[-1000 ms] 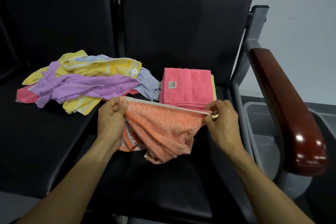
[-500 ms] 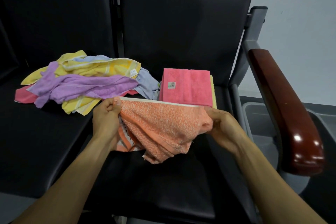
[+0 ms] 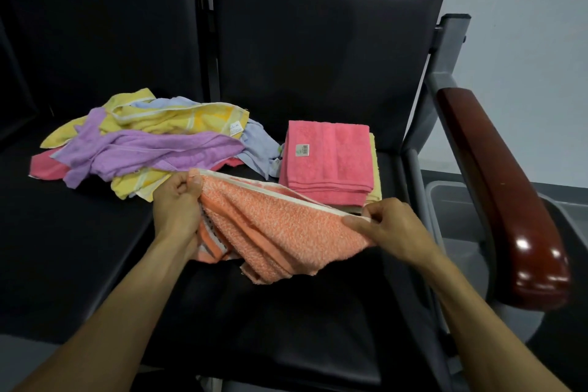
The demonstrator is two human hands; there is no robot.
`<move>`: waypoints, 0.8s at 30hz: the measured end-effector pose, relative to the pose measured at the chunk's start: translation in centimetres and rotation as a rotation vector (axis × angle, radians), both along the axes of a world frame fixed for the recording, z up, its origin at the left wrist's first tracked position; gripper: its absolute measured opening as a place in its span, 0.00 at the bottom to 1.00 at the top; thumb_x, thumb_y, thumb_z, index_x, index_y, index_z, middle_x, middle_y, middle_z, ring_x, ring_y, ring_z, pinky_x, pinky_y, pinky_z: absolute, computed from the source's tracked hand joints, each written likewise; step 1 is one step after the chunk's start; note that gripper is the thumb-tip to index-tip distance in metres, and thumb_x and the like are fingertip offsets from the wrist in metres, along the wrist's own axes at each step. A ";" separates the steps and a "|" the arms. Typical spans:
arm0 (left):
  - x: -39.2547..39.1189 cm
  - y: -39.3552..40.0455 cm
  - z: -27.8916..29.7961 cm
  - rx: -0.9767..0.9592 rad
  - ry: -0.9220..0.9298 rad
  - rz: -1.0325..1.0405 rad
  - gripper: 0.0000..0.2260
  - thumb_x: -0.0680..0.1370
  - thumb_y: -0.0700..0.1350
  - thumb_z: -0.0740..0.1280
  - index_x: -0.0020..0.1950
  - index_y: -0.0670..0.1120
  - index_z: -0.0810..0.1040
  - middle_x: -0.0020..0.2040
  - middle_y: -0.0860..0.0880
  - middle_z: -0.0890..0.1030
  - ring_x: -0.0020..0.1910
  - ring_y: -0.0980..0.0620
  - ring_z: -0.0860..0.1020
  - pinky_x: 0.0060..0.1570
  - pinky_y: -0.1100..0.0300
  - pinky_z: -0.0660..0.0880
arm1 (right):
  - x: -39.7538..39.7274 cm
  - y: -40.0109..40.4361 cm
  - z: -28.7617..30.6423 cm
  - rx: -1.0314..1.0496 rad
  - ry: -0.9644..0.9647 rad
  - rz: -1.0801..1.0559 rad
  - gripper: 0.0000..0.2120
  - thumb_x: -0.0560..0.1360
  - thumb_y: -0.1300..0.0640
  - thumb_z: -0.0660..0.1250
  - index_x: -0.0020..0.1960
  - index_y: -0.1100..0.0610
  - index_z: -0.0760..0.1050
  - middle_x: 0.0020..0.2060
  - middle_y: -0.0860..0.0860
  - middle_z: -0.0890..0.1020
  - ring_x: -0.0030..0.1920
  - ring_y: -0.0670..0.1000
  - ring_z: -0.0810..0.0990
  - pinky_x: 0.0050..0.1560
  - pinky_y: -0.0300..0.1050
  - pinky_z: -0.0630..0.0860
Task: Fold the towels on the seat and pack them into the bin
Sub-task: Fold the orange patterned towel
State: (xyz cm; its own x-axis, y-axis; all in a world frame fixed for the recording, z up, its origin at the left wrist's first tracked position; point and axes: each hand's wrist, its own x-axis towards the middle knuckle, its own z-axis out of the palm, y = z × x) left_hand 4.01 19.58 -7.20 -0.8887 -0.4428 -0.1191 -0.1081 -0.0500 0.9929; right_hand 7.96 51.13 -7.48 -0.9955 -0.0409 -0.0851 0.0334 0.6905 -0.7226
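An orange towel [image 3: 280, 232] hangs between my hands over the black seat [image 3: 286, 328]. My left hand [image 3: 176, 207] grips its white-hemmed top edge at the left corner. My right hand [image 3: 386, 226] pinches the same edge at the right end. Behind it lies a folded pink towel [image 3: 331, 162] on top of a folded yellow one [image 3: 375, 181]. A loose heap of towels [image 3: 143, 143], yellow, purple, pale blue and pink, covers the seat to the left. The grey bin [image 3: 445, 200] stands on the floor at the right, partly hidden by the armrest.
A glossy brown armrest [image 3: 502, 194] on a grey metal frame [image 3: 445, 51] runs between the seat and the bin. Black backrests [image 3: 318, 41] rise behind the towels. A pale wall [image 3: 534, 25] is at the right.
My right hand moved down and right along the towel's top edge and now pinches it from above. The towel hangs lower on the right. My left hand kept its grip.
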 end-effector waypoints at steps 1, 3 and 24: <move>0.0 -0.1 -0.1 -0.012 -0.002 -0.001 0.12 0.84 0.39 0.62 0.41 0.46 0.77 0.36 0.48 0.76 0.35 0.53 0.73 0.38 0.57 0.70 | 0.1 0.0 -0.1 0.059 0.052 -0.033 0.24 0.73 0.44 0.73 0.28 0.55 0.69 0.22 0.45 0.70 0.24 0.43 0.68 0.27 0.35 0.66; 0.0 -0.4 -0.1 -0.024 0.001 0.005 0.12 0.84 0.40 0.62 0.41 0.46 0.77 0.37 0.48 0.76 0.36 0.53 0.73 0.39 0.57 0.70 | 0.1 0.4 -0.3 0.124 0.103 -0.012 0.20 0.75 0.47 0.73 0.30 0.54 0.70 0.24 0.44 0.73 0.26 0.43 0.69 0.29 0.35 0.67; -0.1 -1.5 0.1 -0.055 -0.010 0.074 0.13 0.84 0.42 0.63 0.40 0.49 0.77 0.37 0.50 0.76 0.36 0.55 0.72 0.38 0.58 0.70 | 1.2 2.0 1.0 0.321 0.496 -0.091 0.08 0.72 0.50 0.74 0.41 0.55 0.82 0.43 0.46 0.76 0.46 0.48 0.67 0.43 0.40 0.65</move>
